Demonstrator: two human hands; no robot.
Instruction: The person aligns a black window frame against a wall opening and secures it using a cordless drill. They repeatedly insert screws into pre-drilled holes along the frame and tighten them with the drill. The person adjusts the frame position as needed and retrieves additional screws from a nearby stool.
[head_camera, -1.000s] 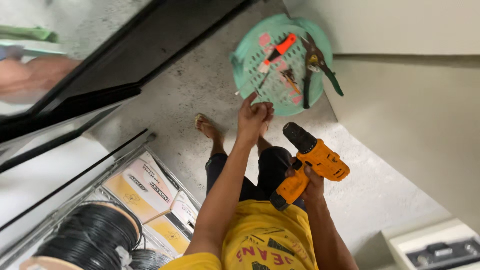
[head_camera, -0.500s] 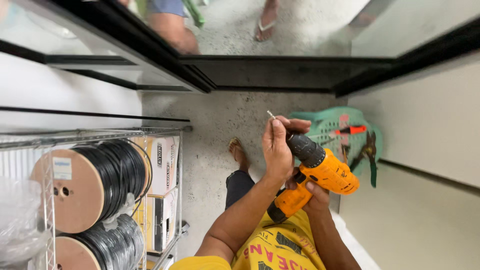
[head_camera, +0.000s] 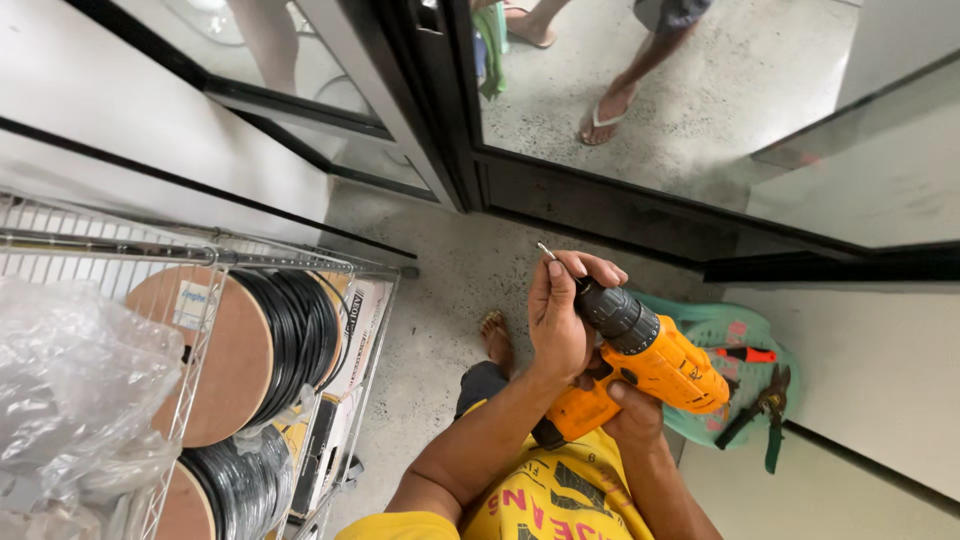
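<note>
Left of the orange cordless drill (head_camera: 640, 365) stands a wire shelf (head_camera: 290, 265) of cable spools; the drill, hard plastic and likely bottom-heavy (best held by its grip), sits in the right hand (head_camera: 630, 410), fingers wrapped shut, while the left hand (head_camera: 560, 315) pinches a thin steel bit (head_camera: 547, 252) at its ribbed chuck
</note>
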